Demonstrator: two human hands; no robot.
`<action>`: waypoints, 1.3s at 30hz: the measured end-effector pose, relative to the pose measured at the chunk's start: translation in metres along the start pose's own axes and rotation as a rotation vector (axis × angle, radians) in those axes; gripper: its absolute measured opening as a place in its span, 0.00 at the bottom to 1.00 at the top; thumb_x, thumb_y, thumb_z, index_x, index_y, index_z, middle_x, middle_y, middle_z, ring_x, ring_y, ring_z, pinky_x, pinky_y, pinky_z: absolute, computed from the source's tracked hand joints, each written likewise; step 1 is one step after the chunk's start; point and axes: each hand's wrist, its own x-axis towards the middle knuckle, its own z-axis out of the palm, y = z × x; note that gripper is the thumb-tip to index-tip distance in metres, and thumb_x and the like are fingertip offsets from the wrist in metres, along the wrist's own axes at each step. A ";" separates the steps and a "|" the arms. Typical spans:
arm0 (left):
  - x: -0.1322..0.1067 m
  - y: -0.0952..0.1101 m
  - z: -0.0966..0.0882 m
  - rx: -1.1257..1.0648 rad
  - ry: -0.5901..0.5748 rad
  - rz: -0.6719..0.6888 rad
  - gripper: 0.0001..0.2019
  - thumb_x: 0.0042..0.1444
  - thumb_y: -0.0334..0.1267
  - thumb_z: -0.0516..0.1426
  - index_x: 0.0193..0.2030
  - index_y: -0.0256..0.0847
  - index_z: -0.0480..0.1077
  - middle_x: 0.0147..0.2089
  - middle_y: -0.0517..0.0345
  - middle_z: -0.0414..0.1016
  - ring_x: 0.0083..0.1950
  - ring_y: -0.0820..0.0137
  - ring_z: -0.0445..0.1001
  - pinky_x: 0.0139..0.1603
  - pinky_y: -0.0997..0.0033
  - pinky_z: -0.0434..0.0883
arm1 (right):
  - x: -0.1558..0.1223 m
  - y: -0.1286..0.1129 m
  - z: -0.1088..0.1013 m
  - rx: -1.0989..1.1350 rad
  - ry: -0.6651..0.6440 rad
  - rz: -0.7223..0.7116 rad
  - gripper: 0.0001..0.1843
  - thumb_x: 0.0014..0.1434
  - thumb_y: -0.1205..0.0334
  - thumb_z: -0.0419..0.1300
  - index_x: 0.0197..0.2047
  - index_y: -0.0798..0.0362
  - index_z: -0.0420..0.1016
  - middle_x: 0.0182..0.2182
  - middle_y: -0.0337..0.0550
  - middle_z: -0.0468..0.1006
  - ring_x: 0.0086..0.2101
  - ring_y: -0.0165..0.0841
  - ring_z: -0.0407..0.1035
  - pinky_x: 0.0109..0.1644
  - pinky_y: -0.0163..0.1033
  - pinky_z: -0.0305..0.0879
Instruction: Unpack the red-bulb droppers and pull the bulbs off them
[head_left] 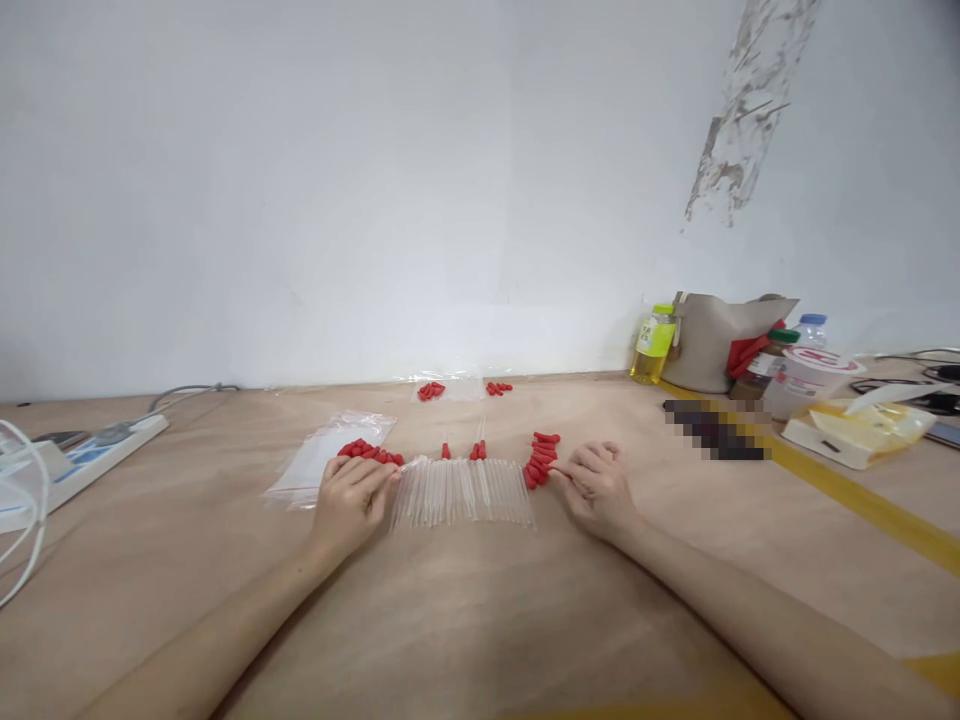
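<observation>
Thin clear dropper tubes (465,492) lie side by side in a row on the table. At the row's left end, my left hand (351,503) is closed in a pinch, apparently on a clear tube at its fingertips. A pile of red rubber bulbs (364,450) lies just behind that hand. My right hand (598,490) pinches at the edge of a second group of red bulbs (541,455), with one bulb seemingly between thumb and finger. Behind the row lie droppers with red bulbs fitted (478,451), their clear tubes pointing away.
Clear plastic bags (330,445) lie at left, near a white power strip (112,455) with cables. Against the wall rests a bag with red bulbs (430,391). To the right stand a yellow bottle (652,345), a grey bag (705,345), a cup (810,380) and a tissue pack (862,435).
</observation>
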 end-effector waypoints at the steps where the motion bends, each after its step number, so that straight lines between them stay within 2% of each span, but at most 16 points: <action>1: 0.001 -0.007 -0.001 -0.023 0.003 -0.053 0.08 0.55 0.32 0.51 0.36 0.40 0.71 0.32 0.56 0.74 0.34 0.70 0.69 0.39 0.67 0.63 | 0.001 0.005 0.000 0.080 0.001 0.049 0.08 0.56 0.65 0.53 0.37 0.50 0.73 0.27 0.40 0.68 0.31 0.30 0.62 0.43 0.44 0.56; 4: 0.003 -0.016 0.001 -0.072 -0.084 -0.159 0.12 0.58 0.33 0.47 0.44 0.39 0.69 0.36 0.54 0.70 0.36 0.70 0.68 0.36 0.71 0.65 | 0.004 0.010 0.004 0.310 -0.012 0.160 0.12 0.58 0.63 0.51 0.43 0.50 0.71 0.33 0.44 0.68 0.36 0.31 0.65 0.41 0.40 0.62; 8: 0.004 -0.018 0.002 -0.037 -0.177 -0.216 0.15 0.59 0.33 0.44 0.50 0.41 0.66 0.34 0.56 0.66 0.33 0.71 0.67 0.33 0.73 0.66 | 0.012 0.017 0.009 0.323 0.010 0.387 0.14 0.57 0.61 0.50 0.43 0.53 0.72 0.35 0.46 0.67 0.35 0.32 0.65 0.38 0.39 0.65; 12: 0.001 -0.020 0.003 -0.005 -0.149 -0.180 0.12 0.57 0.33 0.47 0.44 0.40 0.68 0.34 0.56 0.67 0.34 0.71 0.67 0.34 0.72 0.66 | 0.028 0.041 0.009 0.290 -0.065 0.645 0.17 0.50 0.62 0.54 0.43 0.57 0.70 0.28 0.41 0.69 0.26 0.29 0.65 0.32 0.36 0.64; 15: -0.003 -0.019 0.008 0.008 -0.163 -0.129 0.09 0.55 0.32 0.48 0.36 0.39 0.69 0.33 0.56 0.69 0.34 0.71 0.69 0.33 0.73 0.66 | 0.042 0.057 0.012 0.281 -0.113 0.746 0.14 0.46 0.61 0.57 0.37 0.56 0.69 0.25 0.39 0.71 0.25 0.28 0.65 0.32 0.35 0.63; 19: -0.009 -0.017 0.014 -0.007 -0.215 -0.114 0.09 0.54 0.32 0.48 0.31 0.39 0.70 0.31 0.56 0.69 0.30 0.72 0.69 0.30 0.74 0.66 | 0.053 0.068 0.017 0.273 -0.151 0.782 0.10 0.43 0.58 0.59 0.29 0.55 0.68 0.24 0.40 0.73 0.26 0.29 0.67 0.30 0.33 0.62; 26: -0.008 -0.008 0.013 -0.110 -0.259 -0.175 0.12 0.55 0.40 0.50 0.36 0.39 0.73 0.37 0.54 0.71 0.34 0.71 0.71 0.35 0.72 0.69 | 0.045 0.074 0.019 0.273 -0.296 0.748 0.08 0.43 0.58 0.60 0.26 0.54 0.70 0.24 0.40 0.75 0.26 0.29 0.68 0.29 0.32 0.61; 30: -0.006 -0.003 0.011 -0.148 -0.284 -0.199 0.13 0.55 0.43 0.52 0.37 0.38 0.73 0.38 0.53 0.71 0.34 0.70 0.71 0.34 0.72 0.70 | 0.041 0.075 0.019 0.260 -0.359 0.716 0.07 0.44 0.58 0.60 0.25 0.53 0.72 0.23 0.39 0.75 0.25 0.28 0.68 0.28 0.31 0.60; 34: -0.006 -0.003 0.011 -0.167 -0.238 -0.206 0.13 0.55 0.43 0.51 0.38 0.38 0.72 0.38 0.53 0.70 0.37 0.70 0.71 0.36 0.71 0.70 | 0.040 0.072 0.023 0.230 -0.395 0.703 0.07 0.44 0.58 0.59 0.25 0.53 0.73 0.22 0.38 0.75 0.23 0.27 0.67 0.26 0.31 0.58; 39: -0.004 -0.004 0.011 -0.178 -0.173 -0.166 0.11 0.57 0.40 0.50 0.36 0.38 0.72 0.37 0.53 0.69 0.41 0.68 0.69 0.43 0.67 0.68 | 0.038 0.071 0.024 0.184 -0.420 0.697 0.09 0.46 0.56 0.58 0.26 0.53 0.74 0.21 0.38 0.75 0.22 0.27 0.66 0.26 0.31 0.58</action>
